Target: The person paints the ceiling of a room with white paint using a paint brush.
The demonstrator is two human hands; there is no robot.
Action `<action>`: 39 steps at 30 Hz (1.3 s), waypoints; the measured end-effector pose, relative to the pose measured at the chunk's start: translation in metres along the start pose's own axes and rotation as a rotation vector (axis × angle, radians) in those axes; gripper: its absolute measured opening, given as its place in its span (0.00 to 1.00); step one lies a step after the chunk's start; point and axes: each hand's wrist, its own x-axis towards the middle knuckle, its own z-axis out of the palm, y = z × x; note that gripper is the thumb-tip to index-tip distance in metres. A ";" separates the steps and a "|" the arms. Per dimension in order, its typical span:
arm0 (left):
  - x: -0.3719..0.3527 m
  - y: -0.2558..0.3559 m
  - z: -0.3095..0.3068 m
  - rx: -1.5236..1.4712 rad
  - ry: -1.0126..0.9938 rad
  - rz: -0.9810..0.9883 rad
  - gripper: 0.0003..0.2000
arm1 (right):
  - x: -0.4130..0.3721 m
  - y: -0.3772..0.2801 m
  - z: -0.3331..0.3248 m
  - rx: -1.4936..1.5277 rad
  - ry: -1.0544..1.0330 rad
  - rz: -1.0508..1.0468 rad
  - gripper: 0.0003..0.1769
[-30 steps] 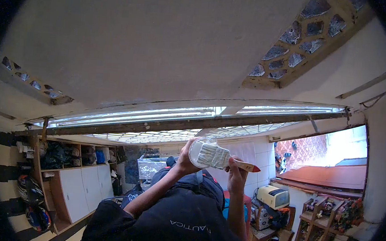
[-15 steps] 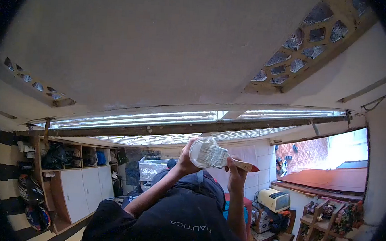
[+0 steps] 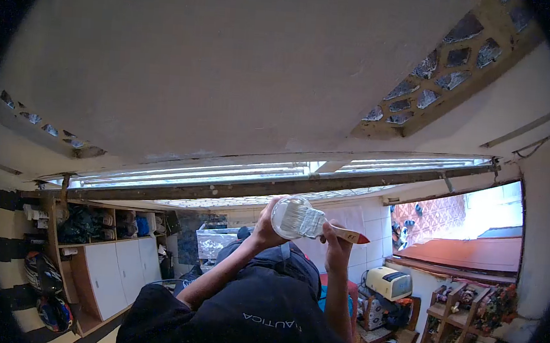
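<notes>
In my left hand (image 3: 264,227) is a round container (image 3: 279,217) with white paint at its rim, tilted so its opening faces up toward the camera. My right hand (image 3: 335,241) grips the wooden handle (image 3: 347,234) of a wide paintbrush, whose tip is red. The brush's bristles (image 3: 300,218) are coated in white and lie over the container's opening. Both hands are close together in front of the dark shirt (image 3: 246,303).
Above is a pale wall (image 3: 199,70) with openwork vents (image 3: 435,74). A long wooden beam (image 3: 242,189) crosses below it. White cabinets (image 3: 105,277) and helmets (image 3: 54,312) are at left; a doorway, a cream appliance (image 3: 389,283) and a wooden shelf (image 3: 456,315) are at right.
The view has shifted slightly against the wall and beam. Both hands, the container and the brush hold nearly the same position.
</notes>
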 end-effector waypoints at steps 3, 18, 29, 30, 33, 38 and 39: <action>-0.002 -0.004 0.001 -0.092 0.012 -0.042 0.34 | 0.001 0.000 0.001 -0.088 -0.023 -0.029 0.04; 0.000 -0.014 0.001 -0.026 -0.025 -0.072 0.28 | 0.009 0.003 -0.004 -0.129 -0.033 -0.011 0.06; 0.002 -0.022 -0.003 -0.167 -0.111 -0.093 0.22 | 0.012 0.003 0.005 0.014 0.072 0.036 0.07; 0.001 -0.023 -0.004 -0.167 -0.111 -0.091 0.22 | 0.013 0.005 0.004 0.014 0.072 0.034 0.07; 0.002 -0.022 -0.005 -0.152 -0.150 -0.104 0.22 | 0.013 0.004 0.006 -0.017 0.059 0.000 0.07; 0.011 -0.010 -0.009 -0.200 -0.133 -0.102 0.21 | 0.013 -0.003 -0.001 -0.071 -0.107 -0.092 0.06; 0.011 -0.011 -0.007 -0.202 -0.135 -0.098 0.21 | 0.011 -0.008 0.000 -0.072 -0.105 -0.096 0.06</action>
